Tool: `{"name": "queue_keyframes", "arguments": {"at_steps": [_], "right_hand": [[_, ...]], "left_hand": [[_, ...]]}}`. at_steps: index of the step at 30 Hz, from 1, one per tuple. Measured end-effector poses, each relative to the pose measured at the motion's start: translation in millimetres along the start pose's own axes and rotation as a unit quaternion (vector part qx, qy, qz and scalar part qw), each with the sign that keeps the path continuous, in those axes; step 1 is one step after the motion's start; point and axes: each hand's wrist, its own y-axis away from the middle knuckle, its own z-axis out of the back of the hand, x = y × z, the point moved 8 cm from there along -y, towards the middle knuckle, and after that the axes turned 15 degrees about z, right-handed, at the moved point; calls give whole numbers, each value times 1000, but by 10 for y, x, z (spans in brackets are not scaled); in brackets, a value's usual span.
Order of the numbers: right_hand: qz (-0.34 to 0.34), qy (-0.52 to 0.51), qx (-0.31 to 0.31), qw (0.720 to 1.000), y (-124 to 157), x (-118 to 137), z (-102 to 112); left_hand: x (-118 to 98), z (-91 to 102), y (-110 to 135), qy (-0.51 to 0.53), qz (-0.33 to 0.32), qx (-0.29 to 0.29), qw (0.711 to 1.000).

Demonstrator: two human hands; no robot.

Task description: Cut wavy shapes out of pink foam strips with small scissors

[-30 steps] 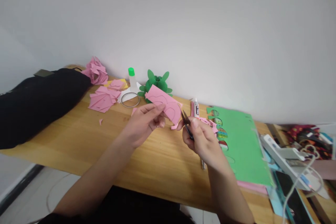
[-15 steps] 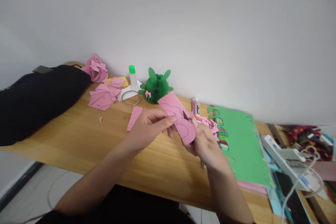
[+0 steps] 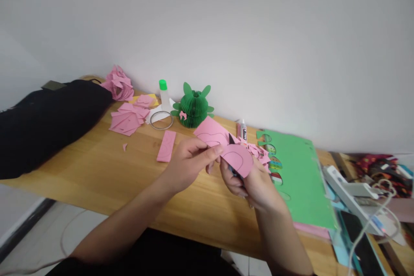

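My left hand (image 3: 189, 161) pinches a pink paper sheet (image 3: 226, 148) with curved lines drawn on it, held above the wooden table (image 3: 136, 181). My right hand (image 3: 250, 181) is closed round small dark scissors (image 3: 231, 141), whose blade tip pokes up through the pink sheet; the sheet hides most of the scissors. A cut-off pink strip (image 3: 166, 145) lies flat on the table to the left of my left hand.
A pile of pink paper pieces (image 3: 127, 118), a green-capped glue bottle (image 3: 164, 94), a metal ring (image 3: 161, 120) and a green paper ornament (image 3: 193, 107) sit at the back. A glue tube (image 3: 243, 131), green sheet (image 3: 294, 177), black bag (image 3: 45, 120) and clutter (image 3: 365, 198) flank me.
The pink sheet has turned and come lower toward my right hand. A pink strip has come off it and now lies flat on the table to the left.
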Motion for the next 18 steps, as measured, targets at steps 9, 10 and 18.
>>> {"name": "queue_keyframes", "arguments": {"at_steps": [9,10,18], "right_hand": [[-14,-24,-20,999,2,-42,-62],[-17,-25,-26,999,1,-43,-58],[-8,-22,-43,999,7,-27,-45]], "left_hand": [[11,-74,68,87,-30,-63,994],[14,-76,75,89,-28,-67,993],[81,-85,100,87,-2,-92,992]]}}
